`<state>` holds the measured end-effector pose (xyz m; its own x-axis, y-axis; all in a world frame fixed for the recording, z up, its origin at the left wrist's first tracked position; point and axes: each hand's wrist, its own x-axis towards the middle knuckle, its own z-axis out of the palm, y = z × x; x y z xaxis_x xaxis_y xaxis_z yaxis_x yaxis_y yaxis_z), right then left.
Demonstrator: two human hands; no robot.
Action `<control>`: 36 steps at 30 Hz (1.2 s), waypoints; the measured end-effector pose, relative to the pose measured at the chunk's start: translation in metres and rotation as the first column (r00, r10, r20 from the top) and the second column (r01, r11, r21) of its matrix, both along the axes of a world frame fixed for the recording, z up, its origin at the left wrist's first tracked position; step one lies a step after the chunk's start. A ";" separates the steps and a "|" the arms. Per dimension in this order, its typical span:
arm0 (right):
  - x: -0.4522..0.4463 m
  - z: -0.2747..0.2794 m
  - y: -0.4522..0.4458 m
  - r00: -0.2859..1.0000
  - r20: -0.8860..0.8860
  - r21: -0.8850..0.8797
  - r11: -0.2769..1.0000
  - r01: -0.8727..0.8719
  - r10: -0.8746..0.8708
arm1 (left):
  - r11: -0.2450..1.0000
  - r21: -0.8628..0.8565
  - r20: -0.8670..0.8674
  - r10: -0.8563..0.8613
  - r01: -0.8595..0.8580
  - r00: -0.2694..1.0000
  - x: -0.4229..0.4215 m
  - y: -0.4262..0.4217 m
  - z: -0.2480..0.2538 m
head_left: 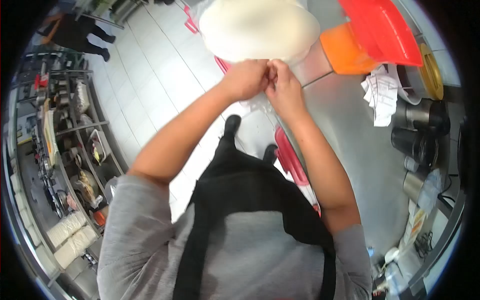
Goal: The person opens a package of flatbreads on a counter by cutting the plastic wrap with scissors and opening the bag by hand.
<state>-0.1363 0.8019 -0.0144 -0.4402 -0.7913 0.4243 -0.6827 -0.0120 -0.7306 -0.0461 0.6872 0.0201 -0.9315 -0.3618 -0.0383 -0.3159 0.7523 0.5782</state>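
Note:
A large pale, rounded mass (260,27) fills the top centre, with clear plastic around its edges. Just below it, my left hand (247,79) and my right hand (285,90) meet, fingers bent and pinched together. Clear plastic (259,104) shows beneath the fingers. What the fingertips hold is too small and hidden to name.
On the right, the metal counter (332,130) bears an orange container (345,48), a red tub (382,32), papers (381,95) and dark cups (415,145). Loaded shelves (82,127) stand left. Another person (70,32) is at upper left. Red-handled containers (290,155) sit below the counter edge.

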 end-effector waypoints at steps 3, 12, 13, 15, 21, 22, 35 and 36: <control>0.015 0.011 -0.007 0.990 -0.118 0.059 0.994 0.088 -0.081 | 0.999 -0.019 0.104 -0.047 0.049 0.993 0.001 -0.012 0.007; 0.027 0.003 -0.037 0.924 -0.178 0.042 0.936 0.350 -0.338 | 0.954 0.043 -0.169 -0.286 0.297 0.943 -0.004 -0.070 -0.020; 0.029 0.005 -0.036 0.923 -0.030 0.064 0.921 0.384 -0.383 | 0.949 0.095 -0.178 -0.280 0.300 0.943 -0.003 -0.072 -0.014; 0.035 0.009 -0.030 0.867 0.210 0.097 0.892 0.442 -0.453 | 0.929 0.207 -0.188 -0.269 0.306 0.945 0.003 -0.071 -0.004; 0.050 0.032 -0.036 0.827 -0.052 0.229 0.800 0.555 -0.559 | 0.902 0.281 -0.319 -0.233 0.326 0.919 0.002 -0.073 -0.018; 0.050 0.031 -0.036 0.823 -0.140 0.212 0.795 0.568 -0.551 | 0.907 0.255 -0.298 -0.255 0.334 0.920 0.002 -0.075 -0.017; 0.042 0.025 -0.057 0.349 0.937 -0.095 0.935 0.342 -0.032 | 0.822 0.424 -0.422 -0.192 0.380 0.886 0.015 -0.116 0.012; 0.042 0.029 -0.059 0.282 0.959 -0.111 0.932 0.344 0.011 | 0.839 0.366 -0.502 -0.187 0.404 0.844 0.020 -0.113 0.017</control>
<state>-0.0938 0.7429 0.0147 -0.7763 -0.5891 -0.2243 0.4580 -0.2826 -0.8428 -0.0258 0.5739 0.0371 -0.9460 -0.1091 0.3053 0.2408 0.3943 0.8869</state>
